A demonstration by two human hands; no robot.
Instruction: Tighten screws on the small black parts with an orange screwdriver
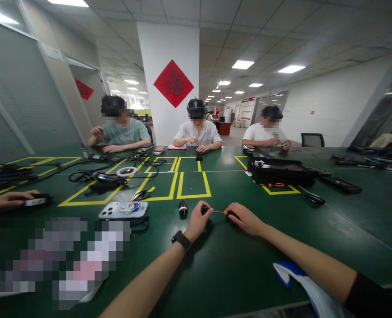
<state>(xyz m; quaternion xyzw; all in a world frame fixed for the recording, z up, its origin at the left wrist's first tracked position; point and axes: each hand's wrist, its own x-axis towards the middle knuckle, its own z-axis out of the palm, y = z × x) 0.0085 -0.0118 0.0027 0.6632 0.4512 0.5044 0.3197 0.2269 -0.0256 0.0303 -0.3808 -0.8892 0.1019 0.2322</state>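
Blue and white show on a loose, crumpled item [304, 282] at the near edge, close to the right forearm. At the lower left lie two flat things, blurred beyond naming. Farther in, the left hand [196, 221], with a dark band [181, 240] on its wrist, has its fingers closed around a small black piece [204, 209]. The right hand [248, 219] has its fingers drawn in on the dark handle of a screwdriver [226, 213], orange at the collar, its thin shaft reaching across to the left fingertips. Whether the tip sits in the piece cannot be told. This looks like work with the tip at the piece; it calls for shaft and piece in line, and a steady left grip.

Just left of the hands, a black cylinder with a pale band [183, 208] stands on the green tabletop [229, 260], near enough for the left hand to knock. Beyond it to the left are a phone [123, 210] and another person's hand [15, 199] at a dark box [38, 201]. Farther off, tangled cables and a white ring [127, 172] lie across yellow tape [193, 195]; to the right are a dark-handled tool [315, 199] and a black tray [278, 173]. Three people in headsets sit across the far side.
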